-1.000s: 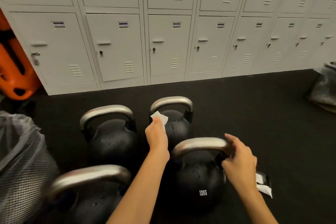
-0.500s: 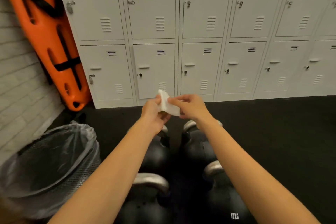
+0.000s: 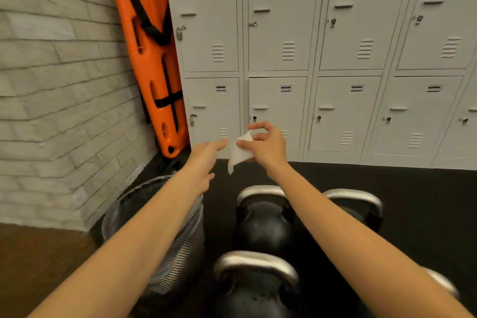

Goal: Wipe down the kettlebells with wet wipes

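Both my arms reach forward above the floor. My right hand pinches a white wet wipe that hangs crumpled from its fingers. My left hand is just left of the wipe, fingers stretched out, the index tip close to the wipe's edge; I cannot tell if it touches. Below the arms stand several black kettlebells with steel handles: one in the middle, one nearest me, one behind my right forearm, and a handle showing at the lower right.
A mesh waste bin lined with a clear bag stands left of the kettlebells, under my left forearm. An orange spine board leans in the corner between the brick wall and grey lockers. Black rubber floor stretches right.
My hands rose off the kettlebells and met in the air. The wipe went from my left hand to my right, and my left fingers let go. My view swung left and up.
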Action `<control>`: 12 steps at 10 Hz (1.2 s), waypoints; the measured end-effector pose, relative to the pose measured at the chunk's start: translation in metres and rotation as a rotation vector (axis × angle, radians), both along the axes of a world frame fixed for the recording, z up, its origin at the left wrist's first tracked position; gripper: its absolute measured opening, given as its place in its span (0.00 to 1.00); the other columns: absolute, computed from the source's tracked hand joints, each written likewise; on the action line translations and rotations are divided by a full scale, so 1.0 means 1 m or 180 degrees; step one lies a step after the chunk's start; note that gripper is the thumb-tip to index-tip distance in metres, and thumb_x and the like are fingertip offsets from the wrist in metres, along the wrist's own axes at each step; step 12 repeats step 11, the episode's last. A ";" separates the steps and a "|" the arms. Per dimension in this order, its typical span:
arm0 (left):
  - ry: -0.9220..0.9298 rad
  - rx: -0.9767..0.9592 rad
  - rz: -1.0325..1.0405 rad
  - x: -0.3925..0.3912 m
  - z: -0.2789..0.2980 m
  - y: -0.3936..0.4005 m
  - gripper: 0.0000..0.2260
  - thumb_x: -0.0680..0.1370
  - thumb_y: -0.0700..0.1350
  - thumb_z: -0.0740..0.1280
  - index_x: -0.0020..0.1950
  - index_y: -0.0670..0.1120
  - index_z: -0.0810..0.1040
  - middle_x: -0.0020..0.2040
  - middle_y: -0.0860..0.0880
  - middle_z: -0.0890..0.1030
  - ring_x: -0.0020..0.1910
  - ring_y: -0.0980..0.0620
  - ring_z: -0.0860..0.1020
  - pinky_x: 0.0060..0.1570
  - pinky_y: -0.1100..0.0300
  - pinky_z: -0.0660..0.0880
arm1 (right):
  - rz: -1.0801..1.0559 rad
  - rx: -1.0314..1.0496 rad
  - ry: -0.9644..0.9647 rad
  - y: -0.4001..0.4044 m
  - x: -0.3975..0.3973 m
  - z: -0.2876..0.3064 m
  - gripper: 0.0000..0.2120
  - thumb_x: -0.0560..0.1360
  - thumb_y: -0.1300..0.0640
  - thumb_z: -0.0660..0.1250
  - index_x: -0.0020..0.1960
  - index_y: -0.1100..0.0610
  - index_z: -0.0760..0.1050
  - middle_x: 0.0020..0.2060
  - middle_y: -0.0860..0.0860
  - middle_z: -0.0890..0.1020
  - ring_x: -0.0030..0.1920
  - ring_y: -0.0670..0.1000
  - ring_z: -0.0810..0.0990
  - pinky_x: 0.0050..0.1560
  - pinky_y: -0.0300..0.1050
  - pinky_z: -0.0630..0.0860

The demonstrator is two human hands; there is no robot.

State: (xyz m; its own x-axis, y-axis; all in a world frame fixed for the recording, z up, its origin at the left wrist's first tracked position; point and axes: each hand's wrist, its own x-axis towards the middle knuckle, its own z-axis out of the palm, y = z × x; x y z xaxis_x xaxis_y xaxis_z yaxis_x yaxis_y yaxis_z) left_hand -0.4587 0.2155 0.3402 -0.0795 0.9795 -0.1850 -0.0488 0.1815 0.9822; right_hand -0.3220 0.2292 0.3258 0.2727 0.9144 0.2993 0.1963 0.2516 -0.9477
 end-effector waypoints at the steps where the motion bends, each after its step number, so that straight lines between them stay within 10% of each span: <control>1: -0.0008 0.0000 -0.0021 -0.025 -0.006 -0.001 0.24 0.77 0.48 0.67 0.71 0.45 0.67 0.67 0.46 0.73 0.66 0.45 0.70 0.61 0.47 0.70 | 0.0350 0.0108 -0.0115 0.011 -0.041 -0.009 0.19 0.71 0.59 0.75 0.59 0.52 0.73 0.48 0.51 0.81 0.43 0.45 0.81 0.38 0.38 0.81; 3: -0.0399 -0.0143 0.0545 -0.085 -0.025 0.003 0.09 0.78 0.39 0.65 0.58 0.42 0.74 0.58 0.41 0.78 0.56 0.42 0.78 0.41 0.52 0.78 | 0.1026 -0.0281 0.0097 0.021 -0.110 -0.033 0.13 0.75 0.57 0.70 0.57 0.49 0.71 0.52 0.53 0.81 0.51 0.55 0.82 0.41 0.51 0.84; 7: 0.0042 -0.0048 0.0962 -0.157 -0.074 0.025 0.17 0.75 0.31 0.65 0.63 0.43 0.76 0.58 0.43 0.79 0.50 0.48 0.78 0.34 0.60 0.73 | 0.1564 -0.0850 -0.0374 0.062 -0.168 -0.076 0.19 0.72 0.50 0.73 0.62 0.48 0.75 0.48 0.47 0.79 0.49 0.47 0.79 0.41 0.40 0.77; 9: 0.0761 -0.0293 0.0935 -0.172 -0.114 0.041 0.19 0.68 0.28 0.61 0.50 0.45 0.83 0.52 0.43 0.81 0.54 0.47 0.76 0.51 0.52 0.75 | 0.1709 -0.1055 -0.0849 0.077 -0.182 -0.110 0.14 0.70 0.60 0.72 0.55 0.52 0.81 0.50 0.52 0.83 0.49 0.48 0.81 0.48 0.39 0.78; 12: 0.0878 -0.0417 0.1169 -0.177 -0.123 0.058 0.17 0.71 0.30 0.59 0.49 0.46 0.82 0.43 0.46 0.81 0.38 0.52 0.75 0.31 0.59 0.66 | 0.1731 -0.1139 -0.1632 0.096 -0.183 -0.127 0.10 0.69 0.56 0.72 0.50 0.49 0.82 0.46 0.49 0.84 0.48 0.47 0.82 0.51 0.44 0.79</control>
